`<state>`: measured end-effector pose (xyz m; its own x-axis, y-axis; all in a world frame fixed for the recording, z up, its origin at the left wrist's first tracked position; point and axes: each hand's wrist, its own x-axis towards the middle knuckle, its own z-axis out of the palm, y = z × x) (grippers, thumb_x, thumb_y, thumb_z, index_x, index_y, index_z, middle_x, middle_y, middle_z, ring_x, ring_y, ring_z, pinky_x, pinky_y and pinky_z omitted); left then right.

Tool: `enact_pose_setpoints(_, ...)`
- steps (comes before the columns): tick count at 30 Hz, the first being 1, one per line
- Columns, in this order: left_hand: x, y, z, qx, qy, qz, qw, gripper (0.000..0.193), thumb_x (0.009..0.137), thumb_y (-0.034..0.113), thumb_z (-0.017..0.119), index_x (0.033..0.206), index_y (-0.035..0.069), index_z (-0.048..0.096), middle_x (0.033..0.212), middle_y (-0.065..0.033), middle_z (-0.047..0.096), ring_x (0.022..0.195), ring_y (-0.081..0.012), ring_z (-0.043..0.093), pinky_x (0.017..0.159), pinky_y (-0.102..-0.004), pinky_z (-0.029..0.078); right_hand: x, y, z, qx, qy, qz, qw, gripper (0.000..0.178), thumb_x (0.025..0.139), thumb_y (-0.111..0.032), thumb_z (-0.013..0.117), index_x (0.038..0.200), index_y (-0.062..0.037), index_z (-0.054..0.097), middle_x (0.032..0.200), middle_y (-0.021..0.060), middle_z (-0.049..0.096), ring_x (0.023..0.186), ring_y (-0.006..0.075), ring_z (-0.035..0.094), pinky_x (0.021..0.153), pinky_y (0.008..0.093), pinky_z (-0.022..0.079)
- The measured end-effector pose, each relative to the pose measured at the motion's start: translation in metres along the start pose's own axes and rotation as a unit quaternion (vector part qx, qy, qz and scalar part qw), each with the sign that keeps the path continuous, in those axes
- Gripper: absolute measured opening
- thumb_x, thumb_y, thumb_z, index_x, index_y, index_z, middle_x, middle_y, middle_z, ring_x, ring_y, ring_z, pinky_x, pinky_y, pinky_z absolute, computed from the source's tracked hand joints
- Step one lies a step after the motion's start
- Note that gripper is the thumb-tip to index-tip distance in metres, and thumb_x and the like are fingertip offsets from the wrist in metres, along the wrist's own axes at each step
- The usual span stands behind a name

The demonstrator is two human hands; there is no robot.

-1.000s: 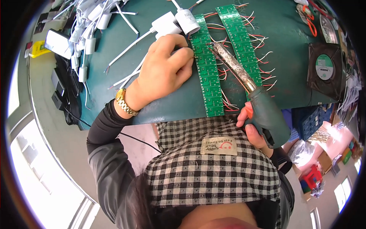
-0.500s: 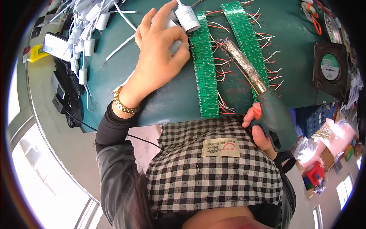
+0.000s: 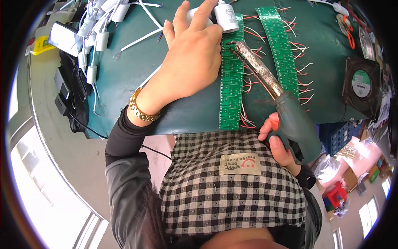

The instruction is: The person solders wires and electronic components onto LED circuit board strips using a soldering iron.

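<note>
My left hand [image 3: 192, 60] lies over the upper part of a green circuit board strip [image 3: 230, 95]. Its thumb and index finger are bent together at the strip's left edge; whatever they pinch is hidden. Beside its outstretched fingers is a white cylindrical housing [image 3: 226, 18], overlapping the strip's top end. My right hand [image 3: 278, 143] is wrapped round the dark green handle of a soldering iron [image 3: 296, 124]. The iron's worn metal barrel slants up and left, with its tip over the upper part of the strip. Red and white wires stick out along the strip's right side.
A second green board strip [image 3: 280, 54] with wires lies to the right. White cabled housings [image 3: 102, 41] are heaped at upper left, near a phone [image 3: 64, 39] and a yellow object [image 3: 42, 45]. A black fan [image 3: 361, 83] stands at the right edge of the green mat.
The iron's tip has gone from the wires between the strips to over the left strip. My left hand has shifted right, nearer the tip. The whole view has also shifted slightly.
</note>
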<state>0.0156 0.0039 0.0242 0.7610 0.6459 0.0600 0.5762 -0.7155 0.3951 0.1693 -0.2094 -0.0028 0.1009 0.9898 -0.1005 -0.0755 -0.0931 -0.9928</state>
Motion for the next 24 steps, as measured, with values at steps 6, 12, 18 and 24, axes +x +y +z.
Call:
enact_pose_setpoints(6, 0.002, 0.003, -0.004, 0.003, -0.026, -0.017, 1.0, 0.013, 0.079, 0.003, 0.053, 0.091, -0.001, 0.05, 0.144, -0.0251, 0.024, 0.126, -0.0554, 0.024, 0.095, -0.0708, 0.023, 0.003, -0.003, -0.003, -0.055, -0.022, 0.012, 0.998, 0.016, 0.079, -0.001, 0.058, 0.095, 0.0001, 0.057, 0.085, 0.008, 0.059, 0.069, 0.0137, 0.061, 0.063, 0.0261, 0.051)
enact_pose_setpoints(12, 0.003, 0.003, 0.0, 0.01, -0.022, -0.02, 1.0, 0.014, 0.078, 0.002, 0.052, 0.091, -0.002, 0.05, 0.143, -0.0252, 0.026, 0.126, -0.0553, 0.024, 0.094, -0.0709, 0.024, 0.001, 0.001, 0.003, -0.042, 0.008, 0.004, 0.999, 0.016, 0.079, 0.0, 0.057, 0.095, 0.0005, 0.057, 0.085, 0.0084, 0.059, 0.069, 0.0136, 0.06, 0.062, 0.0258, 0.05)
enact_pose_setpoints(18, -0.001, 0.008, 0.0, 0.043, 0.003, -0.023, 0.999, 0.018, 0.078, 0.001, 0.051, 0.095, -0.007, 0.05, 0.142, -0.0259, 0.026, 0.126, -0.0549, 0.026, 0.095, -0.0694, 0.026, -0.001, 0.002, -0.001, -0.045, 0.004, -0.001, 0.999, 0.02, 0.081, -0.003, 0.056, 0.101, -0.0003, 0.056, 0.088, 0.0075, 0.058, 0.068, 0.0115, 0.057, 0.062, 0.0241, 0.048)
enact_pose_setpoints(24, 0.002, 0.01, -0.002, 0.046, -0.02, -0.034, 0.998, 0.022, 0.079, 0.002, 0.05, 0.099, -0.008, 0.05, 0.141, -0.0269, 0.027, 0.126, -0.0543, 0.027, 0.095, -0.0698, 0.026, -0.005, 0.004, -0.002, 0.033, 0.03, 0.002, 0.999, 0.035, 0.083, -0.007, 0.058, 0.116, 0.0006, 0.05, 0.087, 0.0118, 0.057, 0.069, 0.0143, 0.057, 0.063, 0.0274, 0.049)
